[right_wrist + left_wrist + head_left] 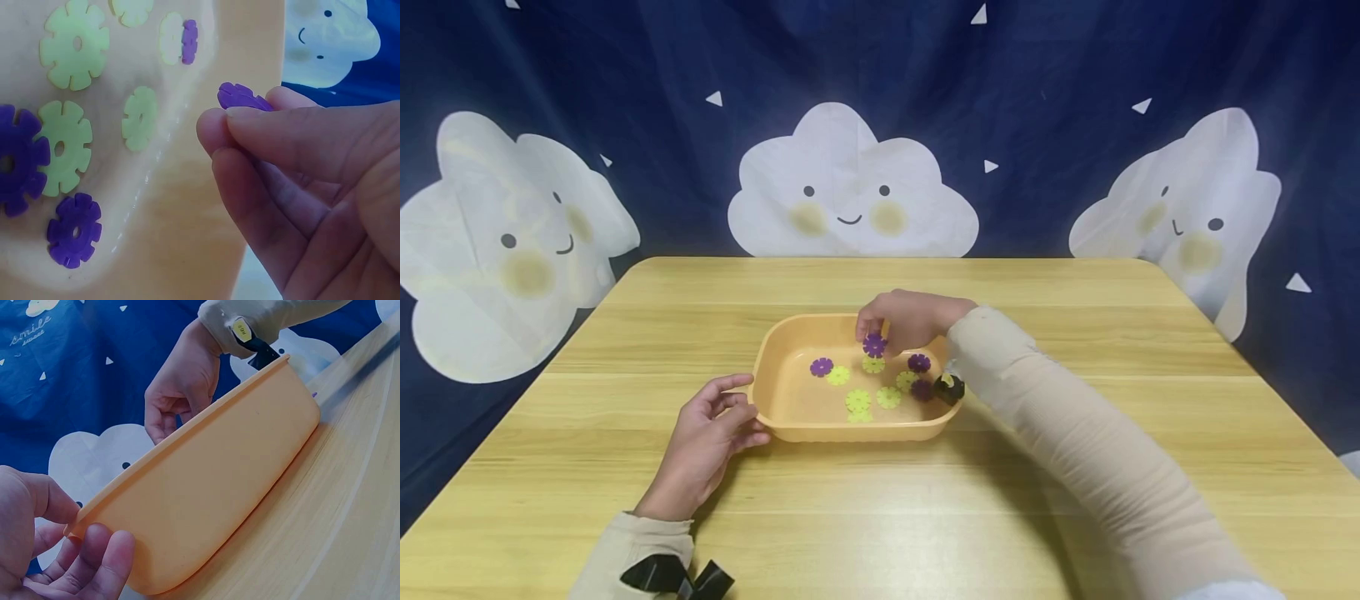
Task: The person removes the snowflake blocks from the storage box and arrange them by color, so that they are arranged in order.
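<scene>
An orange plastic tray [850, 433] stands on the table with several yellow-green snowflake discs [858, 400] and a few purple snowflake discs [822, 367] lying flat inside. My left hand [711, 437] holds the tray's left end, thumb at the rim and fingertips against the outer wall. Over the tray's far side, my right hand [910, 321] pinches one purple snowflake disc [240, 97] between thumb and fingers, above the tray floor. In the right wrist view, a purple disc [19, 162] partly covers a yellow-green one [65, 150]. The left wrist view shows the tray's outer wall [212, 481], which hides the discs.
The wooden table [880, 525] stretches out around the tray. Behind its far edge hangs a dark blue cloth [1037, 67] printed with smiling clouds. A black strap [950, 388] at the right wrist hangs by the tray's right rim.
</scene>
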`<state>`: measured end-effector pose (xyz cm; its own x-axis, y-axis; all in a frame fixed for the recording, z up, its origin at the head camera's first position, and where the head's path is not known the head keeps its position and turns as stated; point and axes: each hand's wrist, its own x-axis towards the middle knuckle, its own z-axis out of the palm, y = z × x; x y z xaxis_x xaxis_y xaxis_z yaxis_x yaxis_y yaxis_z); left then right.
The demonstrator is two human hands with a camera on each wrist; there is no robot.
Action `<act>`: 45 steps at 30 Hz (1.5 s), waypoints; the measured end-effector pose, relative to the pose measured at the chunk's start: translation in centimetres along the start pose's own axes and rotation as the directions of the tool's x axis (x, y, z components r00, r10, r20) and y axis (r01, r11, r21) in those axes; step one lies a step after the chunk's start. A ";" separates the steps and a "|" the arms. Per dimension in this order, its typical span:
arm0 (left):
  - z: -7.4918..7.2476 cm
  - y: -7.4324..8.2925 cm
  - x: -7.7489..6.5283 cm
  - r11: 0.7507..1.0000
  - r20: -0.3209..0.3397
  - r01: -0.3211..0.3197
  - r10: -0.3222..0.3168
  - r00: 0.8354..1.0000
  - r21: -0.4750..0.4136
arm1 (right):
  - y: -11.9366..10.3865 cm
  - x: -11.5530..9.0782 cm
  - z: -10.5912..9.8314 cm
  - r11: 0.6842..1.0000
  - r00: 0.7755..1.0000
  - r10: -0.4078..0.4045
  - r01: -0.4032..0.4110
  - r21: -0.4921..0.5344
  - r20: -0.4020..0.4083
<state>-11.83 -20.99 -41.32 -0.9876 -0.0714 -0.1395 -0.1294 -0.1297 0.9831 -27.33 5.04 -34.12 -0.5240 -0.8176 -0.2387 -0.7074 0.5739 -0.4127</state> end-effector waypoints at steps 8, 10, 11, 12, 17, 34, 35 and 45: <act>0.1 0.0 0.0 1.000 0.001 0.003 -0.003 1.000 -0.002 | 1.0 -1.2 -0.3 0.999 0.998 0.024 -0.022 0.037 -0.049; 0.1 0.0 0.0 1.000 0.001 0.005 -0.005 1.000 -0.005 | 1.3 -1.6 -0.5 0.998 0.997 0.047 -0.044 0.049 -0.065; 0.2 0.0 0.0 1.000 0.000 0.005 -0.005 1.000 -0.006 | 1.4 -1.8 -0.6 0.997 0.996 0.058 -0.054 0.058 -0.071; 0.2 0.0 0.0 1.000 0.000 0.005 -0.005 1.000 -0.006 | 1.6 -2.0 -0.7 0.996 0.995 0.063 -0.058 0.065 -0.077; 0.1 0.0 0.1 1.000 0.004 0.003 -0.003 1.000 -0.001 | 2.3 -3.3 -1.2 0.995 0.992 0.058 -0.049 0.086 -0.109; 0.0 0.0 0.1 1.000 0.005 0.003 -0.003 1.000 0.000 | 5.8 -7.3 -1.6 0.970 0.972 0.087 -0.033 0.240 -0.217; 0.0 0.0 0.1 1.000 0.006 0.003 -0.003 1.000 -0.002 | 6.0 -7.5 -1.6 0.970 0.970 0.091 -0.036 0.240 -0.224; -0.2 -0.2 0.1 1.000 0.011 0.002 -0.002 1.000 -0.010 | 7.5 -9.4 -1.3 0.967 0.960 0.130 -0.068 0.245 -0.246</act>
<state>-11.94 -21.15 -41.56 -0.9883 -0.0605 -0.1397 -0.1301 -0.1401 0.9816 -28.34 17.14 -33.79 -0.7122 -0.6988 -0.0663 -0.5320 0.5990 -0.5985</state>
